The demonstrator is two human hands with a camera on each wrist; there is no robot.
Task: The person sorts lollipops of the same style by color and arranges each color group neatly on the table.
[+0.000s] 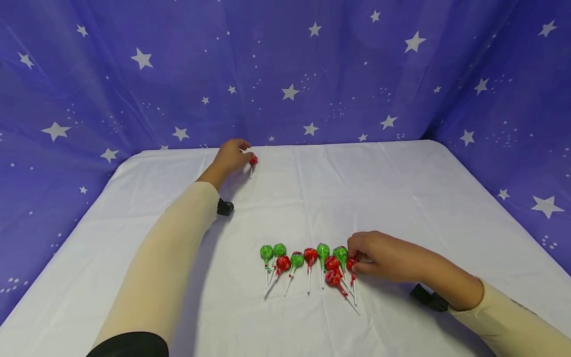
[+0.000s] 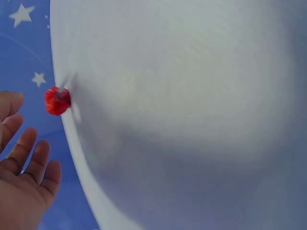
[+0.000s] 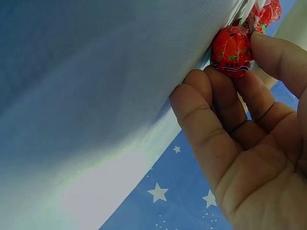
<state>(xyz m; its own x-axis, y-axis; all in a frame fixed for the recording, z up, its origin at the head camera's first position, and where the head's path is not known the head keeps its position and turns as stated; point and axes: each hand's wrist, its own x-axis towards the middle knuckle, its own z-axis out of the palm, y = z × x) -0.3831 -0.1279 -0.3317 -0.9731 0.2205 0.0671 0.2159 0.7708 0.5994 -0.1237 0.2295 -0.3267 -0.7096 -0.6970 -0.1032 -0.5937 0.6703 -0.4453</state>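
At the far edge of the white table, my left hand (image 1: 232, 156) is beside a lone red lollipop (image 1: 253, 160). In the left wrist view the fingers (image 2: 42, 155) are spread and relaxed, with a gap between them and that lollipop (image 2: 57, 100). My right hand (image 1: 385, 255) is at the right end of a group of lollipops. It pinches a red lollipop (image 3: 232, 51) between thumb and fingers, the thumb near the base of the wrapped head. The stick (image 1: 354, 292) of this lollipop points toward the near side.
Left of the right hand lie several green lollipops (image 1: 297, 260) and red lollipops (image 1: 310, 256) in a loose row, some overlapping. A white cloth (image 1: 250, 317) covers the table. Purple star-printed curtains (image 1: 267, 64) hang behind and at both sides.
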